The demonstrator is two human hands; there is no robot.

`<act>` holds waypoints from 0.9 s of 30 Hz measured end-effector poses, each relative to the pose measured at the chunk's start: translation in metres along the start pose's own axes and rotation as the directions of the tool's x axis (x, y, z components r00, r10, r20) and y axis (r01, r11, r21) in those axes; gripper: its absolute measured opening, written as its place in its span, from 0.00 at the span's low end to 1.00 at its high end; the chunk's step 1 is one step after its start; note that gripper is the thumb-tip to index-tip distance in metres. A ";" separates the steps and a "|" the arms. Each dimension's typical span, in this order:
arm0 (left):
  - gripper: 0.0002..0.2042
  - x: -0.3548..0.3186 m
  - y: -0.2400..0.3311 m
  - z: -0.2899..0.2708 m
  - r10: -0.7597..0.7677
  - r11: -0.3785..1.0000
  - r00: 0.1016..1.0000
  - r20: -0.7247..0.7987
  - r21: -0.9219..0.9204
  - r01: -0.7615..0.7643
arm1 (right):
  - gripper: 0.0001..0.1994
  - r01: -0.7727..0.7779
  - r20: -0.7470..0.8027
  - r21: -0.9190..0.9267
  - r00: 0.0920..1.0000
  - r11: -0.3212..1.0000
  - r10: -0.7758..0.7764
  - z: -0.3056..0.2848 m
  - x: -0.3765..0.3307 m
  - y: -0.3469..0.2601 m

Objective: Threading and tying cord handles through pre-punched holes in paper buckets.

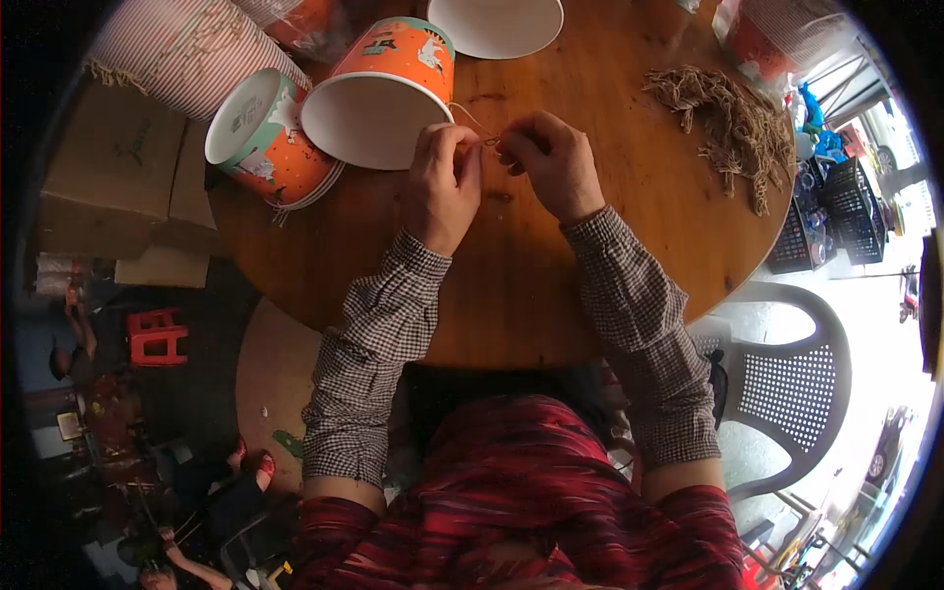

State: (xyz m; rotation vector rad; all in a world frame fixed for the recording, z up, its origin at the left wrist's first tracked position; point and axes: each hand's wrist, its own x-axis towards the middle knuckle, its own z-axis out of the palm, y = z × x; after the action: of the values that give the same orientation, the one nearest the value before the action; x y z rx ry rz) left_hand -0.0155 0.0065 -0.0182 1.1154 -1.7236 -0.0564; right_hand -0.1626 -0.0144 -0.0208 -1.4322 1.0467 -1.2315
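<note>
My left hand and my right hand are close together above the wooden table, each with fingers pinched. Between them is a thin tan cord, which runs out from the side of an orange paper bucket. Both hands pinch this cord, and a small loop of it shows by the right fingertips. The bucket lies on its side, its white inside facing me, just beyond my left hand. Left of it, a second orange bucket with a pale green bottom lies tipped, cord ends hanging at its rim.
Nested striped buckets lie at the far left above cardboard boxes. A white-lined bucket is at the table's far edge. Tangled twine cords lie on the right. A grey plastic chair stands right; a red stool stands left.
</note>
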 end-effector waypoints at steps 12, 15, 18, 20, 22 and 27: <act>0.08 -0.001 -0.001 -0.001 -0.233 0.967 0.958 0.167 -0.062 0.246 | 0.07 0.013 0.001 -0.083 1.000 0.996 -0.013 -0.001 0.001 0.002; 0.08 0.000 0.000 -0.002 -0.263 0.963 0.951 0.165 -0.023 0.270 | 0.07 0.044 -0.043 -0.111 0.998 0.993 -0.049 -0.002 0.001 0.003; 0.08 0.000 -0.001 -0.002 -0.339 0.934 0.919 0.204 -0.045 0.355 | 0.07 0.049 -0.069 -0.161 0.996 0.986 -0.061 -0.004 0.002 0.002; 0.08 0.000 -0.004 0.000 -0.384 0.914 0.892 0.239 -0.040 0.404 | 0.07 0.054 -0.060 -0.208 0.996 0.977 -0.068 -0.005 0.001 0.000; 0.08 0.001 -0.001 0.000 -0.396 0.900 0.881 0.258 -0.081 0.428 | 0.07 0.057 -0.053 -0.255 0.996 0.965 -0.073 -0.006 0.000 -0.001; 0.06 -0.002 -0.005 0.006 -0.339 0.907 0.914 0.225 -0.181 0.381 | 0.07 0.100 -0.021 -0.284 0.994 0.954 -0.110 -0.007 0.001 0.003</act>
State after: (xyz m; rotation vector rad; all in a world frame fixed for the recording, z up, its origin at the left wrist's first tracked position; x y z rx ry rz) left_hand -0.0162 0.0019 -0.0247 1.2791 -1.6040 -0.5902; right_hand -0.1693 -0.0169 -0.0228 -1.7077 1.2226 -1.2226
